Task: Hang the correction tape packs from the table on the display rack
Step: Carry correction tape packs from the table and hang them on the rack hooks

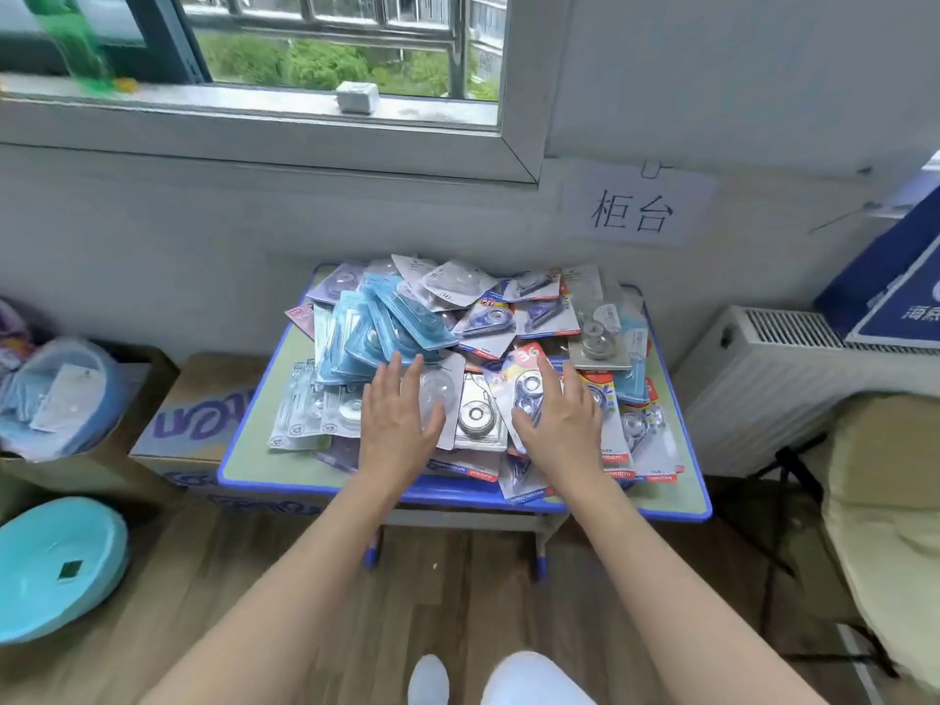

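A heap of correction tape packs [478, 414] covers a small blue-rimmed table [254, 465] under the window. Light blue packs [376, 323] lie piled at the left of the heap, grey and red-labelled ones at the right. My left hand [399, 419] hovers flat with straight fingers over the packs near the front middle. Beside it, my right hand [559, 419] lies spread on a pack marked 36 [526, 371]. Neither hand holds anything. No display rack is in view.
A cardboard box [193, 414] stands left of the table, with a bag of more packs [56, 394] beyond it. A turquoise basin [51, 567] sits on the wooden floor. At the right are a white radiator [773, 389] and a cushioned chair [890, 511].
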The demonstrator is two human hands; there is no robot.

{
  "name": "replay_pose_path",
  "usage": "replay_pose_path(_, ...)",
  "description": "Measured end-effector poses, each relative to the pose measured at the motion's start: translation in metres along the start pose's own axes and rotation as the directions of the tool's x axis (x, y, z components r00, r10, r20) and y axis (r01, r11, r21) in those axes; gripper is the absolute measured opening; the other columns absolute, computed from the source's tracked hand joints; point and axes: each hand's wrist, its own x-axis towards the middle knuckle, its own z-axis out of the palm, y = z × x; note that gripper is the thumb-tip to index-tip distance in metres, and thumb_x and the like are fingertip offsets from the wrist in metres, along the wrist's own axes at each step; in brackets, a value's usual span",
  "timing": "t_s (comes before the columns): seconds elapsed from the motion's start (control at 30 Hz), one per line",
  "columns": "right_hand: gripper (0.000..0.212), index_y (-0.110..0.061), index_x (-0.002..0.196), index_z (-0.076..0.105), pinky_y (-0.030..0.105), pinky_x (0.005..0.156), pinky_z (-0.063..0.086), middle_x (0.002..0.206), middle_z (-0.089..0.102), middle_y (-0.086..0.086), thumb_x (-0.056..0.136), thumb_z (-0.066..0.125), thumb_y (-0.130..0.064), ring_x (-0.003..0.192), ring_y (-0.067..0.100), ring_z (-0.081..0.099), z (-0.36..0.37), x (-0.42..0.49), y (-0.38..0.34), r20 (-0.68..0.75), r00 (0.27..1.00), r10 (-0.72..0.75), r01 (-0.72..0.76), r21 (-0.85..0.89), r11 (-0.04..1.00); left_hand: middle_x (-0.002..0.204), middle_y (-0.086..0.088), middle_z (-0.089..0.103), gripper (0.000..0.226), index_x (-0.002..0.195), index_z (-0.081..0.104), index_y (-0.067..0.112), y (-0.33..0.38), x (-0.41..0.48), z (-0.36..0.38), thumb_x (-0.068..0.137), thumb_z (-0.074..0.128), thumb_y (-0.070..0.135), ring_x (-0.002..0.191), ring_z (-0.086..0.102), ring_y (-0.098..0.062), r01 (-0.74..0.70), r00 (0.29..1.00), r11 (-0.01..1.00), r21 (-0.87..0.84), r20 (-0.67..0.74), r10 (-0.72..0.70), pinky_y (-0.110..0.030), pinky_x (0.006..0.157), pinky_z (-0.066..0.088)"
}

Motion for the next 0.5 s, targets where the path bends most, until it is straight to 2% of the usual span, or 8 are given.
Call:
replay_pose_path(0.27, 0.068, -0.023, 0.152, 0.013, 0.041, 0.115, 0.011, 0.159, 0.008, 0.011, 0.095, 0.048, -0.036, 0.145, 0.028, 0.01, 0.008, 0.079, 0.003, 0.035, 0.998, 0.047, -0.046, -0.031, 0.998, 0.16, -0.007, -0.001, 0.067, 0.151, 0.013, 0.02, 0.001, 0.076, 0.018, 0.096, 0.047, 0.037, 0.147, -0.003, -0.025, 0.057, 0.997, 0.998, 0.034, 0.051, -0.059, -0.036, 0.118, -0.001)
replay_pose_path(0.5, 0.068, -0.021, 0.152, 0.015, 0.044, 0.116, 0.012, 0.158, 0.01, 0.012, 0.095, 0.049, -0.036, 0.144, 0.031, 0.013, 0.002, 0.171, 0.01, 0.049, 0.998, 0.029, -0.025, -0.071, 0.997, 0.16, -0.007, -0.008, 0.071, 0.152, 0.01, 0.025, 0.021, 0.147, 0.036, 0.094, 0.046, 0.046, 0.145, -0.009, -0.035, 0.26, 0.964, 0.956, 0.134, 0.021, -0.265, -0.042, 0.117, 0.0)
